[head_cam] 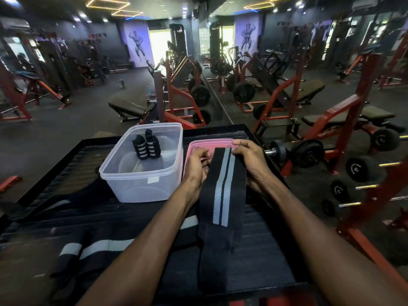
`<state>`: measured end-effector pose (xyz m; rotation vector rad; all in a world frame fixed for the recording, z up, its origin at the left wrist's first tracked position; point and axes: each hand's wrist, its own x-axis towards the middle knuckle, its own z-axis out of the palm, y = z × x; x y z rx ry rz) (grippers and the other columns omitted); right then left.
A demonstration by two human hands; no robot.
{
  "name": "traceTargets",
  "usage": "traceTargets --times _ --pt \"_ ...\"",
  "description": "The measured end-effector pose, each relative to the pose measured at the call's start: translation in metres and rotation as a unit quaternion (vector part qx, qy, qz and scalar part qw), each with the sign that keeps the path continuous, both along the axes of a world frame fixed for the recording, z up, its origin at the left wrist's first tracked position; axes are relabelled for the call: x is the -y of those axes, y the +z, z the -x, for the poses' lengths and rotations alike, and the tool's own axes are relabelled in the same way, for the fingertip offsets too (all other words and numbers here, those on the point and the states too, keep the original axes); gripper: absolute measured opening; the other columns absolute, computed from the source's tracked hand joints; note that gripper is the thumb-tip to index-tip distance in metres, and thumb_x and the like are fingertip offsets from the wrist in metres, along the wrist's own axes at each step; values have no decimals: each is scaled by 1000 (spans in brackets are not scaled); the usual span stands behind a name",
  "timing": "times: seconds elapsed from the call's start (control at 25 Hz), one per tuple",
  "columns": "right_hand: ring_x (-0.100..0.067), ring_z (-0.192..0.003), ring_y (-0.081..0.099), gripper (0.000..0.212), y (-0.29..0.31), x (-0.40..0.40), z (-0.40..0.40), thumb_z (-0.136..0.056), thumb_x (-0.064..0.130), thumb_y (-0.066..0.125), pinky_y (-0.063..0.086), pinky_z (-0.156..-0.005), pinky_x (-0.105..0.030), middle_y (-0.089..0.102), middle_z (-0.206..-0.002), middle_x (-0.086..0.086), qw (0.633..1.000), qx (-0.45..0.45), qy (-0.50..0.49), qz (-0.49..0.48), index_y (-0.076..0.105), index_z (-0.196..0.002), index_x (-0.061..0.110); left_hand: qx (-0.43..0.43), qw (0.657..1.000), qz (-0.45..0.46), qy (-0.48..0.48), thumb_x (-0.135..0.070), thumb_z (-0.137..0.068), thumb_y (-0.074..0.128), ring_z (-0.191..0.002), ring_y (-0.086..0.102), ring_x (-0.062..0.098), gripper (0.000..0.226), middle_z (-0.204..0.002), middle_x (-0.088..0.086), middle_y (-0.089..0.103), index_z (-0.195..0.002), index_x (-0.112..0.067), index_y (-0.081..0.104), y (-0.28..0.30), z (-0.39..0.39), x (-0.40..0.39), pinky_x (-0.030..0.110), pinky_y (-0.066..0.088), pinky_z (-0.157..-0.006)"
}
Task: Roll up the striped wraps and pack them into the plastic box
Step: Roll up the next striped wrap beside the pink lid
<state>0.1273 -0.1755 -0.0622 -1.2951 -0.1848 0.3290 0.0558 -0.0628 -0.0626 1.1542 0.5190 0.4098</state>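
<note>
**Head camera: both hands at the far end of a striped wrap, two rolls in the box**

Head view, looking down over my forearms at a dark ribbed platform (260, 268) on a gym floor. I hold a long black elastic wrap with two grey stripes down its middle (223, 195), stretched flat and running from my hands back toward me. My left hand (195, 167) pinches the left side of its far end, fingers curled in; my right hand (251, 159) grips the right side of that same end, fingers bent over the edge. Whether the end has begun to curl into a roll I cannot tell, since my fingers cover it.

Under the wrap's far end lies a flat pink plastic lid (196, 146). Just left of it, touching or nearly so, stands the clear rectangular plastic box (141, 186), open at the top. Inside, near its far wall, two rolled black wraps with grey stripes (145, 146) stand upright, side by side and touching.

More unrolled black wraps with pale stripes (97, 248) lie loose on the platform to my left, near my left forearm. Red-framed benches and black dumbbells on a rack (362, 168) fill the room to the right.
</note>
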Motion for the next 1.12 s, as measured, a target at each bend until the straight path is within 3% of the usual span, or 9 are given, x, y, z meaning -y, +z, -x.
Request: traceTargets --times 0.12,0.28,0.32,0.44,0.56,0.64,0.8,0.96,1.12 --pt "-18 -72 64 21 0 3 -5 -88 -2 53 54 -68 -31 68 -85 -8 999 -12 -13 -44 66 -98 11 -31 996 -32 -80 -32 -105 46 -52 65 12 39 -57 -2 70 -78 -12 65 -2 7 9 23 50 -55" --pt "-18 -79 66 18 -1 4 -10 -90 0 52 57 -78 -35 70 -89 -6 998 11 -47 -39 63 -95 14 -38 973 -40 -223 -52 -100 52 -106 69 35 53 -115 16 74 -125 -8 67 -9 12 1 44 53 -97" --pt "-15 -75 67 18 -1 4 -10 -90 0 52 57 -73 -31 69 -87 -5 998 22 -56 -34 62 -97 13 -51 965 -66 -248 -58 -97 55 -104 67 37 60 -114 18 73 -124 -7 66 -12 12 -2 46 51 -97" --pt "-8 -66 66 17 1 7 -9 -91 1 53 53 -62 -23 69 -83 -2 994 50 -85 -36 61 -99 14 -123 944 -137 -274 -58 -98 51 -50 54 12 52 -60 6 58 -90 -7 60 -12 17 -10 19 46 -53" --pt "-12 -68 64 18 2 9 -14 -92 2 53 54 -67 -29 68 -82 -3 992 47 -102 -51 62 -91 18 -152 908 -216 -326 -45 -91 64 -87 60 24 45 -102 12 71 -112 -5 67 -18 16 -17 32 46 -83" --pt "-16 -71 64 19 2 9 -14 -91 2 53 54 -71 -34 67 -82 -5 993 39 -97 -58 62 -90 18 -145 859 -348 -347 -27 -94 67 -105 63 21 21 -110 2 73 -112 -16 68 -14 18 -11 29 46 -93" --pt "-15 -67 64 20 3 10 -13 -91 0 51 55 -68 -33 68 -79 -5 992 33 -95 -72 62 -90 16 -107 831 -465 -286 -13 -100 58 -81 67 4 10 -92 -7 70 -101 -22 63 -14 17 -3 15 52 -71" --pt "-16 -65 65 22 7 16 -20 -92 -3 49 56 -62 -29 67 -79 -7 990 3 -101 -94 62 -87 14 -145 779 -590 -154 -19 -101 56 -74 58 18 22 -81 2 65 -80 -14 58 -27 15 -12 26 41 -63" --pt "-15 -56 65 20 13 19 -18 -89 -4 50 54 -49 -24 66 -83 -14 996 -21 5 -86 64 -102 0 -111 752 -648 -46 -21 -103 54 -70 50 19 19 -87 12 66 -92 -9 63 -32 17 -10 28 35 -67"
